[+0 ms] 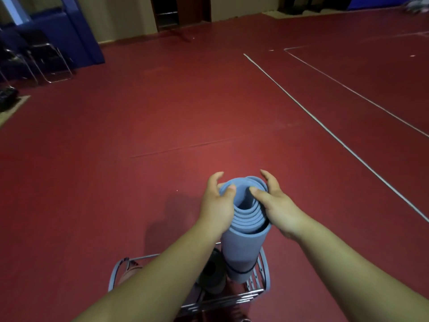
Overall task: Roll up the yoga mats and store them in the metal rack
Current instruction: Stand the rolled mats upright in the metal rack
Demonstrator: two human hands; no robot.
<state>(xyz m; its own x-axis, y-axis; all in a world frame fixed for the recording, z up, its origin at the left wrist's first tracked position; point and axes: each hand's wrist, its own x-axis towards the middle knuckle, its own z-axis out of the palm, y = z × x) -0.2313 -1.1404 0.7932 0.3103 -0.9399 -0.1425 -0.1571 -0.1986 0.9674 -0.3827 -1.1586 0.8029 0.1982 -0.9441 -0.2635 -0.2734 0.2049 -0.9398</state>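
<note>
A rolled blue yoga mat (243, 249) stands upright with its lower end inside the metal rack (264, 273), a dark band around its lower part. My left hand (216, 205) grips the left side of its top end, thumb over the rim. Against the right side of the top presses my right hand (274, 203), thumb on the inner coils. A dark grey rolled mat (212, 274) stands in the rack to the left of the blue one, partly hidden by my left forearm.
Red sports floor (162, 126) with white lines (325, 126) spreads ahead. Black metal-framed chairs (46, 59) and blue padding (76, 33) stand at the far left. A dark doorway (181, 10) is at the back wall.
</note>
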